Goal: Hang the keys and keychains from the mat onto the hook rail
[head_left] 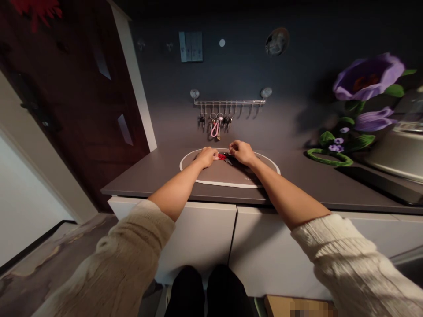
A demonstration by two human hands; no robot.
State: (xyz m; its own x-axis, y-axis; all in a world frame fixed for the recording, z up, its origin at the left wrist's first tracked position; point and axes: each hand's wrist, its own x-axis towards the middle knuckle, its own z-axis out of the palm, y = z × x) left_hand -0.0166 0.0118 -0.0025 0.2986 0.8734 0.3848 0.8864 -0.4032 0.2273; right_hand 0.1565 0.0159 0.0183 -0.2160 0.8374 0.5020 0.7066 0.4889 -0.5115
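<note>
My left hand (pixel 207 157) rests low over an oval brown mat (pixel 220 175) with a white rim, its fingertips closed on the end of a small red cord-like piece (pixel 222 156). Close to its right, my right hand (pixel 243 152) is raised slightly, thumb and fingers pinched together. What that pinch holds, if anything, is too small to make out. Small dark and silvery pieces (pixel 228 161), possibly keys, lie between the hands beside the red piece, partly hidden by the right hand and its shadow.
Above the mat, a clear hook rack (pixel 231 102) on the dark wall carries several keys and a pink loop (pixel 214 129). Purple fabric flowers (pixel 370 81) and a pale rounded appliance (pixel 396 152) stand right. White cabinet doors (pixel 194 233) lie below the grey counter (pixel 139 178).
</note>
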